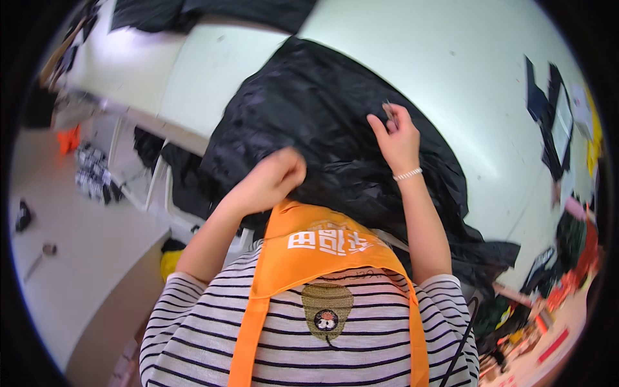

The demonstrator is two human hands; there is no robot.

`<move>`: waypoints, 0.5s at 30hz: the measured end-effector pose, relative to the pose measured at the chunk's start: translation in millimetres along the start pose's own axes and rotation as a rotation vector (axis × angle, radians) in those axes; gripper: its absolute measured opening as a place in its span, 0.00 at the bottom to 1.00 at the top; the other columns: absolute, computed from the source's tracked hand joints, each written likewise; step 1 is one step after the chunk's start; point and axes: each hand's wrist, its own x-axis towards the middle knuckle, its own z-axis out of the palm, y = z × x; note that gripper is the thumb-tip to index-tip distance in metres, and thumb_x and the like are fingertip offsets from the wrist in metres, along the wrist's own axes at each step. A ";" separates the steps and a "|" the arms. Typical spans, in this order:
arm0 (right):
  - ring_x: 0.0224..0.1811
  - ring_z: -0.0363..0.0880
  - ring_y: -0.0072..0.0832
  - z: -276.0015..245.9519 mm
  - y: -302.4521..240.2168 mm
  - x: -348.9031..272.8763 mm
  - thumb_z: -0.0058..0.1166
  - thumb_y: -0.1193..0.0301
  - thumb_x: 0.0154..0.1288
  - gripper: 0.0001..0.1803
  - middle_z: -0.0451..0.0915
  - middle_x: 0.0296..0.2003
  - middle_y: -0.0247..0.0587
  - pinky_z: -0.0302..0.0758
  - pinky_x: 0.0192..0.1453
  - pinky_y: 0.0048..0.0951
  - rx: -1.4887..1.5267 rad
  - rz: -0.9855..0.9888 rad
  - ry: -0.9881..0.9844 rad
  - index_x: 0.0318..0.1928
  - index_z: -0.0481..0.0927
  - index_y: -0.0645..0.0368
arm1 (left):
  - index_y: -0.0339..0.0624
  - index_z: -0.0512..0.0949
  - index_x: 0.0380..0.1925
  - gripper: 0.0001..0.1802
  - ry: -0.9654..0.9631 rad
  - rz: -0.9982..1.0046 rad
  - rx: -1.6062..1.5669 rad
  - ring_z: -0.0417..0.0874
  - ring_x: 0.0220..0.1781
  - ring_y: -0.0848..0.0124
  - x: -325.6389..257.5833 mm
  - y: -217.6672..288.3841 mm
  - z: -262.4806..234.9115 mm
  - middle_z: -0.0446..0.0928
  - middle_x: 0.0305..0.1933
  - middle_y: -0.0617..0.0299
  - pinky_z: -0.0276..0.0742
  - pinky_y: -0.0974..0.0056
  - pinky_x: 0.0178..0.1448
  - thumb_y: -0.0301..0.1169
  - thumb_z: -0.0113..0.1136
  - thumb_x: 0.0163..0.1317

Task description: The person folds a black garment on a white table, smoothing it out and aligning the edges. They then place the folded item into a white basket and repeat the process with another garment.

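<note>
So the big black garment [322, 122] is the anchor here, it's spread in a crumpled heap over the pale green counter [464, 71] and drapes off the near edge toward the person.

Way off to the left of the garment there's a lower white side counter [84, 258] with a small dark object and a little round metal thing on it, can't tell what they are. Between that and the garment, some more black cloth [177, 174] hangs under the edge of the main counter.

The left hand [277, 174] sits at the garment's near left edge, curled into a tight fist with the black fabric bunched up in it. Just below the garment's near edge you get the person's own orange vest [322, 251] over a black and white striped shirt [193, 329].

The right hand [396, 138] is up on the middle right part of the garment, fingers pinched narrow around a thin small tool [389, 111] right at the fabric. Too small to say what kind of tool it is. There's a white beaded bracelet [407, 174] on that wrist.

Far right of the garment, near the counter's far edge, a few dark flat pieces [548, 116] lie well apart from it.
</note>
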 end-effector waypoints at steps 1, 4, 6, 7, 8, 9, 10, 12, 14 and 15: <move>0.21 0.71 0.21 -4.7 -17.7 -8.7 0.65 0.66 0.55 0.15 0.77 0.23 0.37 0.70 0.29 0.22 0.016 0.058 -0.146 0.38 0.76 0.62 | 0.35 0.71 0.28 0.02 -0.071 -0.131 0.013 0.72 0.33 0.65 -41.8 -18.4 5.7 0.69 0.29 0.57 0.68 0.66 0.39 0.20 0.54 0.55; 0.18 0.62 0.14 1.4 -52.2 -51.2 0.61 0.70 0.58 0.09 0.70 0.16 0.30 0.63 0.25 0.18 0.218 0.073 -0.399 0.32 0.78 0.64 | 0.34 0.79 0.31 0.14 -0.263 -0.921 0.704 0.81 0.40 0.55 -133.0 -61.1 33.3 0.80 0.33 0.50 0.75 0.57 0.43 0.36 0.52 0.59; 0.19 0.64 0.13 10.9 -58.4 -82.9 0.56 0.69 0.62 0.09 0.72 0.16 0.30 0.63 0.24 0.18 0.210 0.065 -0.608 0.34 0.79 0.64 | 0.35 0.80 0.32 0.18 -0.115 -1.008 0.848 0.81 0.41 0.55 -170.4 -86.4 49.7 0.80 0.35 0.49 0.75 0.59 0.45 0.41 0.51 0.62; 0.19 0.65 0.13 17.4 -60.4 -97.4 0.54 0.69 0.64 0.09 0.73 0.17 0.30 0.63 0.25 0.18 0.305 0.121 -0.692 0.35 0.79 0.64 | 0.37 0.79 0.35 0.19 0.097 -0.922 0.504 0.81 0.43 0.58 -177.1 -109.0 60.7 0.80 0.38 0.51 0.74 0.60 0.47 0.44 0.51 0.63; 0.19 0.66 0.13 21.8 -61.7 -109.1 0.53 0.68 0.65 0.10 0.74 0.17 0.30 0.64 0.25 0.18 0.391 0.185 -0.776 0.36 0.80 0.64 | 0.39 0.79 0.38 0.20 0.296 -0.808 0.158 0.81 0.44 0.60 -175.6 -127.5 65.8 0.80 0.40 0.53 0.73 0.61 0.49 0.47 0.51 0.64; 0.21 0.66 0.10 24.7 -61.3 -115.0 0.46 0.72 0.69 0.10 0.77 0.23 0.29 0.63 0.25 0.15 0.331 0.164 -0.860 0.41 0.79 0.64 | 0.40 0.77 0.41 0.21 0.441 -0.768 -0.216 0.80 0.46 0.62 -162.6 -130.0 72.9 0.80 0.43 0.55 0.72 0.62 0.51 0.48 0.51 0.64; 0.20 0.66 0.10 28.5 -57.9 -121.5 0.46 0.71 0.69 0.10 0.78 0.25 0.30 0.63 0.25 0.15 0.352 0.177 -0.863 0.42 0.78 0.64 | 0.41 0.75 0.44 0.22 0.579 -0.703 -0.589 0.79 0.48 0.65 -144.3 -127.4 83.9 0.79 0.46 0.56 0.71 0.62 0.53 0.49 0.51 0.65; 0.20 0.65 0.10 37.1 -50.0 -127.6 0.45 0.70 0.70 0.11 0.80 0.28 0.31 0.63 0.25 0.13 0.399 0.203 -0.844 0.45 0.77 0.63 | 0.41 0.72 0.49 0.22 0.635 -0.611 -0.961 0.79 0.46 0.68 -115.3 -115.4 95.9 0.78 0.47 0.59 0.73 0.63 0.51 0.45 0.53 0.64; 0.23 0.70 0.13 33.4 -52.1 -126.9 0.43 0.70 0.71 0.13 0.81 0.34 0.34 0.68 0.29 0.13 0.346 0.248 -0.875 0.47 0.77 0.64 | 0.40 0.73 0.47 0.17 0.823 -0.456 -1.161 0.79 0.45 0.69 -93.9 -109.5 113.3 0.78 0.45 0.59 0.74 0.63 0.49 0.41 0.54 0.65; 0.28 0.73 0.15 33.3 -47.8 -129.4 0.47 0.70 0.69 0.13 0.81 0.35 0.35 0.71 0.34 0.15 0.296 0.120 -0.805 0.48 0.76 0.65 | 0.40 0.73 0.45 0.15 0.908 -0.378 -1.253 0.80 0.45 0.69 -89.6 -105.8 119.3 0.79 0.45 0.59 0.75 0.64 0.48 0.39 0.55 0.65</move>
